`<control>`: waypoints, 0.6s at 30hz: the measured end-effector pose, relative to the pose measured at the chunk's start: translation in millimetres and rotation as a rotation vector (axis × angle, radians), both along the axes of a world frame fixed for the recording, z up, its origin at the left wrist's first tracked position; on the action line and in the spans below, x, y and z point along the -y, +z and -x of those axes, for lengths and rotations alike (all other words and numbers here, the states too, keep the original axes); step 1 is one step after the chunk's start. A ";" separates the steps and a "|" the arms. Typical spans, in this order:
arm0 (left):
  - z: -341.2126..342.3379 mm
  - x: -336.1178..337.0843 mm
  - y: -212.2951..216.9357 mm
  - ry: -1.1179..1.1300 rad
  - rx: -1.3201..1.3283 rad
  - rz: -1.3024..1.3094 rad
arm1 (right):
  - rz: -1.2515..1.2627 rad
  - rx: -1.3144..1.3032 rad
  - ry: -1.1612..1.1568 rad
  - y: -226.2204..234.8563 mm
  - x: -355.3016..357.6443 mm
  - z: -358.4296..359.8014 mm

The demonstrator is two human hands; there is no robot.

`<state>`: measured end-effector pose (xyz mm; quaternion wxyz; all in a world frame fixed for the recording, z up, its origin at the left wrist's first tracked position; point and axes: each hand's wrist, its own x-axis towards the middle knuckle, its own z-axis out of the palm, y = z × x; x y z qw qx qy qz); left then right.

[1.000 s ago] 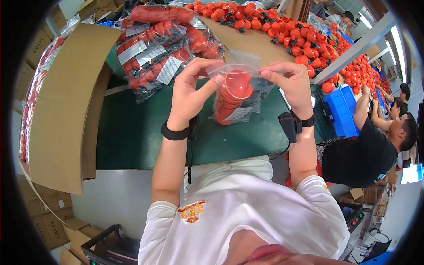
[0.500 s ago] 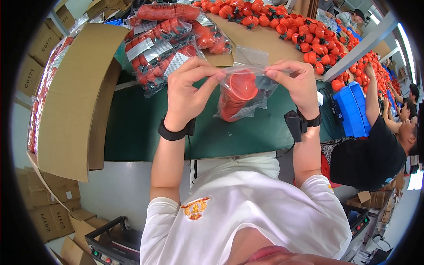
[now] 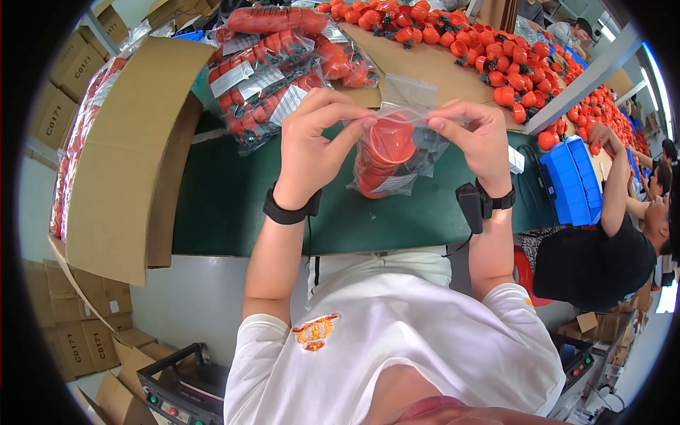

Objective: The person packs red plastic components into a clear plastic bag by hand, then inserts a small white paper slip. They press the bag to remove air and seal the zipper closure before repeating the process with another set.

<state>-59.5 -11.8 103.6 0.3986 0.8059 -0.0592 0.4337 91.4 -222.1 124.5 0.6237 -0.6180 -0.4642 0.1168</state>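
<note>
A clear plastic zip bag [image 3: 423, 157] lies on the green work table [image 3: 340, 225] in front of me. Nested orange-red cups [image 3: 391, 144] fill it, the top cup's mouth facing the bag's upper edge. On the left of that edge, my left hand [image 3: 312, 145] pinches the plastic between thumb and forefinger. My right hand [image 3: 474, 142] holds the same edge at its other end, also in a pinch. The film sags a little between the two hands. Dark pieces show beside the cups inside the bag. Each wrist wears a black strap.
Several filled bags [image 3: 273, 74] are piled behind my left hand. A tall cardboard box [image 3: 120, 163] stands at the left. Loose orange-red cups [image 3: 489, 53] spread along the back and right, past a metal post [image 3: 584, 74]. Blue bins [image 3: 572, 180] and a co-worker [image 3: 595, 262] are on the right.
My two hands have come closer together, the left one shifting right along the bag's edge. The film between them is slacker. A co-worker's hand at the right has moved.
</note>
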 end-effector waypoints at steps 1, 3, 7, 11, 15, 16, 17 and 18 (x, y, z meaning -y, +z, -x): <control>0.5 2.0 1.1 0.028 0.020 -0.040 | -0.004 -0.013 0.000 -1.1 0.3 -0.3; 0.7 3.1 1.7 0.055 0.037 -0.084 | -0.011 -0.029 0.002 -2.5 0.2 -0.5; 0.4 19.3 15.3 0.051 0.035 0.038 | -0.010 -0.049 0.006 -5.4 0.6 -0.8; -2.5 21.8 19.3 0.109 0.066 0.000 | -0.004 -0.059 0.024 -6.0 1.5 -0.4; -3.6 10.5 9.1 -0.030 -0.002 -0.047 | -0.035 -0.065 0.037 -7.5 -0.3 0.2; -4.0 12.3 10.0 -0.001 0.007 -0.083 | -0.034 -0.062 0.037 -8.6 0.1 -0.5; -5.0 13.5 10.8 0.028 0.016 -0.120 | -0.034 -0.059 0.036 -9.3 0.5 -1.0; -5.6 13.5 9.9 0.025 0.012 -0.124 | -0.038 -0.063 0.034 -8.5 0.6 0.0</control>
